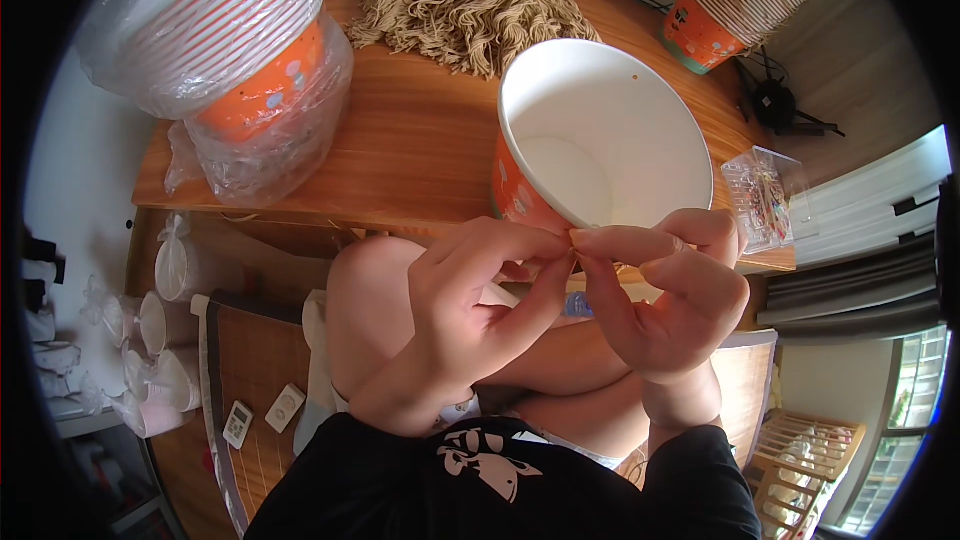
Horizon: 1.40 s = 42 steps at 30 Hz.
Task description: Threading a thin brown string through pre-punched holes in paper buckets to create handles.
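Observation:
Both my hands meet fingertip to fingertip at the near rim of a large paper bucket (640,140), white inside and orange outside. The bucket rests on the wooden table, its mouth tilted toward me, with a small hole by its far rim. My left hand (465,295) pinches thumb and forefinger together. My right hand (670,290) pinches against the same spot from the other side. Something tiny and brownish may be between the tips, but the fingers hide it. Behind the bucket lies a heap of beige cords (475,5).
Nested orange buckets in clear plastic (265,90) stand at the table's left. Another bucket stack (735,5) is at the far right. Near the right edge sits a clear box (768,202) of small coloured items. Two white remotes (238,424) lie lower left, beside bagged white buckets (165,325).

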Available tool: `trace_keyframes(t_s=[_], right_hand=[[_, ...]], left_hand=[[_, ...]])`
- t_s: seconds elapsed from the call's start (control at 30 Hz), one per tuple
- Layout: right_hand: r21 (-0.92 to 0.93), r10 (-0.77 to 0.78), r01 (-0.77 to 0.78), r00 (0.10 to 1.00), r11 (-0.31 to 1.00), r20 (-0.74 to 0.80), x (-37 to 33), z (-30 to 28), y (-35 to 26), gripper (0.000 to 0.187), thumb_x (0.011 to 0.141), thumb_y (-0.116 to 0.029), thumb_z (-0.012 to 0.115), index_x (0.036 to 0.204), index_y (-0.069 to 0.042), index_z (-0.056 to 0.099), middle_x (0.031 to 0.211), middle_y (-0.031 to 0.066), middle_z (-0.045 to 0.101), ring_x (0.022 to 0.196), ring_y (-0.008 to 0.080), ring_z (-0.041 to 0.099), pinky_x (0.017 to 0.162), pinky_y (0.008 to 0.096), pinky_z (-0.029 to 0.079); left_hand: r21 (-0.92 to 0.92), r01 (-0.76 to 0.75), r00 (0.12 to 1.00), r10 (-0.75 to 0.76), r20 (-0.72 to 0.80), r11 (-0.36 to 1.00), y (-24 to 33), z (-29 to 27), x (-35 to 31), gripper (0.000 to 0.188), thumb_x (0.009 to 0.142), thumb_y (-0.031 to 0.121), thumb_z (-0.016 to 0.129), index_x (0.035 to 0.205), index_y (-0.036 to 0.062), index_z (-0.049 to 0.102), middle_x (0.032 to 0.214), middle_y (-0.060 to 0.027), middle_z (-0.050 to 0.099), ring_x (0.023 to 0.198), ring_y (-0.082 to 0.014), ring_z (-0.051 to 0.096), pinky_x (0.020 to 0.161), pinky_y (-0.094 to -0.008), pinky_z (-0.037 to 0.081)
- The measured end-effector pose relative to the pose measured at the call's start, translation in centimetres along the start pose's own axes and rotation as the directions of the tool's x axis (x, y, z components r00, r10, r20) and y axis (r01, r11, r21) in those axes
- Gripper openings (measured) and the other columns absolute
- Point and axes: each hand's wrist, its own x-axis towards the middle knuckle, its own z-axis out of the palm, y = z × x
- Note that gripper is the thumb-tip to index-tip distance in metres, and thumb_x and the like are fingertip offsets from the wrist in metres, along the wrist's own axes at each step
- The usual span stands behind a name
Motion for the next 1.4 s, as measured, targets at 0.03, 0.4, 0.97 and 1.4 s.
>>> trace_keyframes(t_s=[0.03, 0.4, 0.97, 1.4], right_hand=[[-0.001, 0.001, -0.001, 1.0, 1.0, 0.0, 0.0, 0.0, 0.1, 0.049, 0.068, -0.003, 0.084, 0.095, -0.015, 0.046, 0.097, -0.008, 0.074, 0.076, 0.0147, 0.052, 0.076, 0.0325, 0.033], [-0.039, -0.036, 0.039, 0.998, 0.999, 0.055, -0.1, -0.7, 0.3, 0.047, 0.069, -0.007, 0.084, 0.095, -0.018, 0.047, 0.104, -0.009, 0.075, 0.08, 0.0128, 0.056, 0.078, 0.0328, 0.034], [-0.115, 0.09, -0.078, 0.99, 0.99, 0.109, 0.1, -0.9, -0.9, 0.025, 0.063, -0.004, 0.083, 0.082, -0.016, 0.073, 0.099, -0.0124, 0.074, 0.08, 0.0101, 0.052, 0.078, 0.0288, 0.037], [-0.139, 0.072, -0.06, 0.994, 0.988, 0.086, -0.1, -0.7, -1.0, 0.025, 0.068, 0.0, 0.08, 0.061, -0.015, 0.061, 0.095, -0.0092, 0.078, 0.077, 0.0108, 0.051, 0.076, 0.0278, 0.035]], left_hand=[[-0.001, 0.0, 1.0, 0.0, 0.001, 1.0, 0.0, 0.0, 0.0, 0.015, 0.076, -0.007, 0.076, 0.089, -0.001, 0.07, 0.085, -0.0079, 0.072, 0.071, -0.0155, 0.07, 0.059, -0.025, 0.056], [-0.265, 0.09, 0.995, -0.075, 0.066, 0.96, -1.0, 0.5, -0.5, 0.015, 0.085, -0.011, 0.067, 0.098, -0.0028, 0.069, 0.093, -0.0104, 0.07, 0.081, -0.0165, 0.07, 0.061, -0.0234, 0.057], [-0.137, 0.082, 0.996, -0.087, -0.033, 0.987, -1.2, 0.9, -0.7, 0.014, 0.085, -0.009, 0.068, 0.096, 0.0004, 0.069, 0.091, -0.0078, 0.071, 0.077, -0.0159, 0.066, 0.061, -0.0249, 0.055], [-0.234, 0.036, 0.997, -0.052, -0.06, 0.972, -2.2, 1.6, -1.0, 0.01, 0.089, -0.007, 0.066, 0.096, -0.001, 0.069, 0.092, -0.0089, 0.07, 0.079, -0.015, 0.066, 0.062, -0.0246, 0.055]])
